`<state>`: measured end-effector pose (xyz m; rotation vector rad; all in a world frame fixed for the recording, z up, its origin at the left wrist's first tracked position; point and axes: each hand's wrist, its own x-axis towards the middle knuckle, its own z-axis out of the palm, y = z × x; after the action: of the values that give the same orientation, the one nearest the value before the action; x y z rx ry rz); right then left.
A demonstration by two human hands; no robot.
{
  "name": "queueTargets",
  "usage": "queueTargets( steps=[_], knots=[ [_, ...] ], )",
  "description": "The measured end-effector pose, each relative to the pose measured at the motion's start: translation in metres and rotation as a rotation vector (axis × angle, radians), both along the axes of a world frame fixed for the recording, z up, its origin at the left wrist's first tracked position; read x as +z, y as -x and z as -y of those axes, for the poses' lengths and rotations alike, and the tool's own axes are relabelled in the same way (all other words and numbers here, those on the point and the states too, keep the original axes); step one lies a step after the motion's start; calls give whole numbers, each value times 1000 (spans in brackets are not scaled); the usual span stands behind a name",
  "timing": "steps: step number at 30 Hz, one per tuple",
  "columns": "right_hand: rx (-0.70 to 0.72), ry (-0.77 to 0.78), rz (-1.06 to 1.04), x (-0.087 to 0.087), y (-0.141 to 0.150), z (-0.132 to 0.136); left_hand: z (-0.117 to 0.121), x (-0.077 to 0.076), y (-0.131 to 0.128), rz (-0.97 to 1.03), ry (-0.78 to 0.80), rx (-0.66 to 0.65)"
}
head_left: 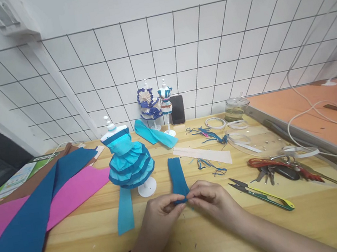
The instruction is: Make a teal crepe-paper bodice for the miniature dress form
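Both my hands meet at the near end of a dark blue crepe paper strip (177, 173), which lies away from me on the wooden table. My left hand (163, 214) pinches the strip's near edge between thumb and forefinger. Pinching the same edge from the other side is my right hand (212, 200); the fingertips nearly touch. Left of the strip stands a small white mannequin wearing a ruffled turquoise and blue paper dress (129, 162). A turquoise strip (124, 211) lies partly behind its base. Thread snips (263, 196) with yellow and green handles rest to the right of my right hand.
Large blue (39, 223) and pink paper sheets (76, 191) cover the left side. Two smaller dressed mannequins and a phone (177, 109) stand at the back. Rightward are a pale strip (201, 155), blue scraps, keys (270, 173), tape rolls, a glass jar (236, 109) and a white cable.
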<state>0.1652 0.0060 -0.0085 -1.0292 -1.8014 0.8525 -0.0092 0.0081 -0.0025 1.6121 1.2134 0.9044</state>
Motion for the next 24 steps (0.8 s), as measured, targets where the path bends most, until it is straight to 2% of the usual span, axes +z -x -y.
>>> queueTargets(
  steps=[8, 11, 18, 24],
  knots=[
    [-48, 56, -27, -7, 1, 0, 1, 5, 1, -45, -90, 13],
    [-70, 149, -92, -5, 2, 0, 0, 3, 1, -48, -39, 42],
    [-138, 494, -343, -1, 6, 0, -3, -1, 1, 49, 104, 114],
    [-140, 562, -434, -1, 7, -2, -4, 1, 1, 185, 205, 111]
  ],
)
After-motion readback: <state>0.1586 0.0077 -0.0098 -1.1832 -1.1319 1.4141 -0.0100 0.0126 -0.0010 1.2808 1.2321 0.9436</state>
